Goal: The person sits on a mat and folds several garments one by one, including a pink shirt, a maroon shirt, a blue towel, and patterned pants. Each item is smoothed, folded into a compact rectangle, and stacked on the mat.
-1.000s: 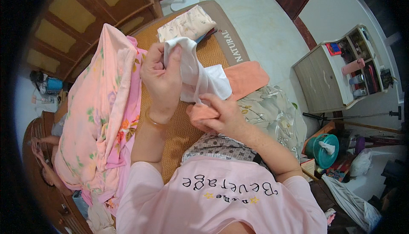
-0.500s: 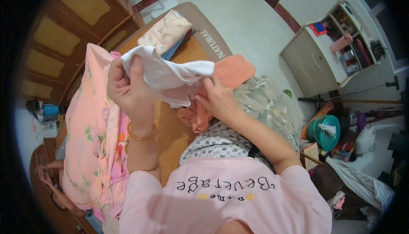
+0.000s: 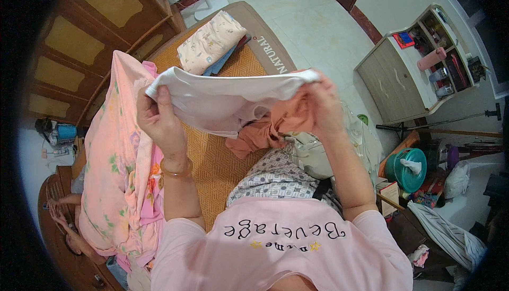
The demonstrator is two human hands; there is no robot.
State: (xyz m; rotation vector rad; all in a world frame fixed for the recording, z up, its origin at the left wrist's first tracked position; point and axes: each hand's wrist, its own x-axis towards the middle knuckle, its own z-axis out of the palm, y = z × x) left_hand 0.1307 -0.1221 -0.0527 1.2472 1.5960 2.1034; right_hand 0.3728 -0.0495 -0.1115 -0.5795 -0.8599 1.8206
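A white piece of clothing (image 3: 212, 95), which looks like underpants with a straight waistband, is stretched level above the bed. My left hand (image 3: 161, 118) pinches its left end. At the other end, my right hand (image 3: 327, 111) grips the waistband, slightly blurred. Orange cloth (image 3: 260, 137) hangs and bunches below the white fabric beside my right hand. Whether the two are joined, I cannot tell. Under the orange cloth lie my patterned trousers (image 3: 265, 177) and a pale green shiny fabric (image 3: 313, 156).
A folded printed cloth (image 3: 209, 42) lies on blue fabric at the bed's far end. Pink floral bedding (image 3: 114, 169) is heaped at left, beside another person's arms (image 3: 66, 222). A cabinet (image 3: 395, 84) and a teal bucket (image 3: 405, 169) stand at right.
My right hand has moved right and up, drawing the white underpants out wide. The orange cloth's flat part at right is now gathered by that hand. My left hand keeps its hold.
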